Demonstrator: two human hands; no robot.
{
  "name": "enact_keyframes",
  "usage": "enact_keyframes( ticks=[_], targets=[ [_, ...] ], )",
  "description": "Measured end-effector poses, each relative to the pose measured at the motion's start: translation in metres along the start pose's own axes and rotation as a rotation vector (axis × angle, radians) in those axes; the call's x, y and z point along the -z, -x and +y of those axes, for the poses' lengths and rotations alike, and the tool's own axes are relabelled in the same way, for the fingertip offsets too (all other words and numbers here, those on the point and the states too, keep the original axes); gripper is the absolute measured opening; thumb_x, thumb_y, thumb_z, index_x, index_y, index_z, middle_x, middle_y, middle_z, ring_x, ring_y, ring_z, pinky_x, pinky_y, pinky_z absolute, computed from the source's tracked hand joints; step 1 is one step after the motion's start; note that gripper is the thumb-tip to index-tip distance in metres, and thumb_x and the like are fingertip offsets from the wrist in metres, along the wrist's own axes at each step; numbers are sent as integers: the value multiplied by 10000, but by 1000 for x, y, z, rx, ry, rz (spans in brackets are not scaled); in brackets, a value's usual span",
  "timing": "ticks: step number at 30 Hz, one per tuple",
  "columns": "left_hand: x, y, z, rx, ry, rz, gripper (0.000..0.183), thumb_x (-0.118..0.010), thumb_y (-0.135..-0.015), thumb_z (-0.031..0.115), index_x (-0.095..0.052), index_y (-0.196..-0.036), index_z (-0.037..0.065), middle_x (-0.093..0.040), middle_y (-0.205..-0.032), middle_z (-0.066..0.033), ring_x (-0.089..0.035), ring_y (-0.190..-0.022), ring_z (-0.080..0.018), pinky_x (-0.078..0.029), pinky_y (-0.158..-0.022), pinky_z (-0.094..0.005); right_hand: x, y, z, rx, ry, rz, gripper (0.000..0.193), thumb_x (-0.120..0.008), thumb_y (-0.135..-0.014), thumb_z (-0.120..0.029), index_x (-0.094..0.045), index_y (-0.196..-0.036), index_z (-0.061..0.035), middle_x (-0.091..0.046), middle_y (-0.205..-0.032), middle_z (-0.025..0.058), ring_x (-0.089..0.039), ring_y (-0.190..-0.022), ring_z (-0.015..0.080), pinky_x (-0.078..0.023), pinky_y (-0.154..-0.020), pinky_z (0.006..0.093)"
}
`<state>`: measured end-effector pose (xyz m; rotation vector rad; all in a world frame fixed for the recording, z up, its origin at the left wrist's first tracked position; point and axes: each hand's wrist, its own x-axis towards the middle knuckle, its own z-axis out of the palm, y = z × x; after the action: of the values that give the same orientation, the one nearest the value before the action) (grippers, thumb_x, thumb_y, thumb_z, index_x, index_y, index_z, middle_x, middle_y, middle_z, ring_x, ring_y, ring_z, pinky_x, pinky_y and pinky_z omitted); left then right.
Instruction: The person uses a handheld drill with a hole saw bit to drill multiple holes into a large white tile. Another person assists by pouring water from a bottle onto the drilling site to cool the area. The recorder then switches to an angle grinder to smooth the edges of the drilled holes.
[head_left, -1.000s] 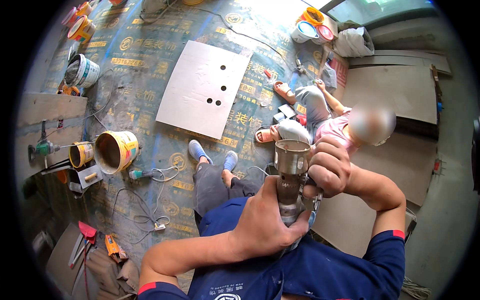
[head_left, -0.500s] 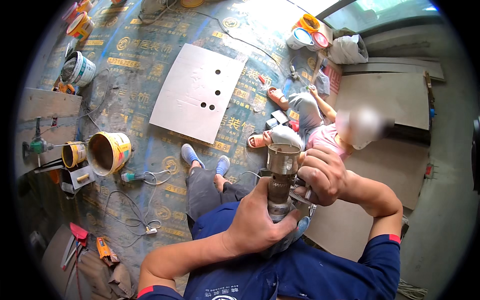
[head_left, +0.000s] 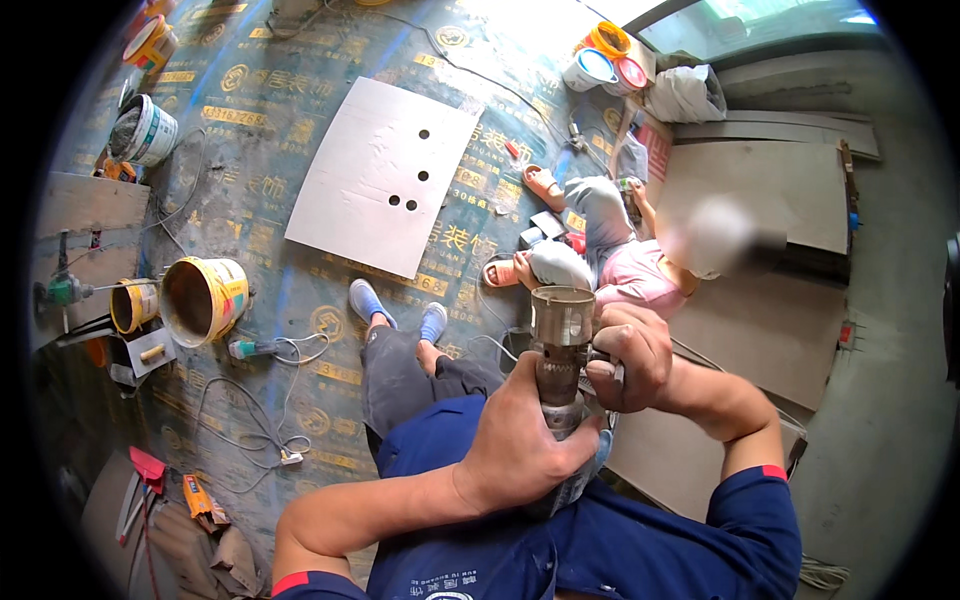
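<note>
My left hand is wrapped around the front of a power drill, held upright before my body. A metal hole saw sits in the toothed chuck, its round rim facing up. Beside the chuck, my right hand is closed with bent fingers around a small metal chuck key, mostly hidden by the fingers. The lower drill body is partly covered by my left hand and lies against my blue shirt.
A pale board with several round holes lies on the covered floor. A person in pink sits at the right by stacked boards. Buckets and a coiled cable are at left; more buckets stand far right.
My right hand has turned and shifted beside the chuck, its fingers now closer to it. My left hand keeps its hold on the drill. The view has shifted slightly.
</note>
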<state>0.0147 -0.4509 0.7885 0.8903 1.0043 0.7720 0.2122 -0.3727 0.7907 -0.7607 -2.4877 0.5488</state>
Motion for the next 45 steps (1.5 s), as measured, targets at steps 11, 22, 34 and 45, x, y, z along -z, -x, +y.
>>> enact_keyframes(
  ticks=[11, 22, 34, 45],
  targets=[
    [2, 6, -2, -12, -72, -19, 545, -820, -807, 194, -500, -1198, -10, -649, -1012, -154, -671, -912, -253, -532, -827, -378, -21, 16, -42, -468, -251, 177, 223, -615, -1002, -210, -585, -938, 2, -548, -703, 128, -590, -567, 301, -465, -518, 394],
    [12, 1, -2, -90, 104, -116, 525, -781, -932, 370, -513, -1207, 13, -676, -1047, -119, -657, -950, -192, -524, -843, -357, 14, -3, -41, -388, -238, -7, 153, -655, -972, -122, -561, -911, -17, -600, -696, 131, -622, -562, 322, -492, -518, 412],
    [33, -13, -56, 45, 747, -300, 554, -541, -1055, 474, -568, -1272, -35, -668, -1143, -131, -652, -1071, -230, -504, -1008, -386, -15, 17, -36, -504, -418, 224, 161, -624, -1002, -136, -582, -1016, 19, -579, -795, 176, -595, -661, 360, -476, -608, 422],
    [19, -28, -89, 0, 1144, -646, 760, -389, -1015, 670, -568, -1298, -13, -642, -1024, -168, -616, -1051, -326, -430, -1051, -502, -13, 24, -21, -220, -216, 134, 223, -705, -860, -70, -574, -1033, -21, -573, -877, 141, -611, -784, 349, -509, -690, 444]
  ],
)
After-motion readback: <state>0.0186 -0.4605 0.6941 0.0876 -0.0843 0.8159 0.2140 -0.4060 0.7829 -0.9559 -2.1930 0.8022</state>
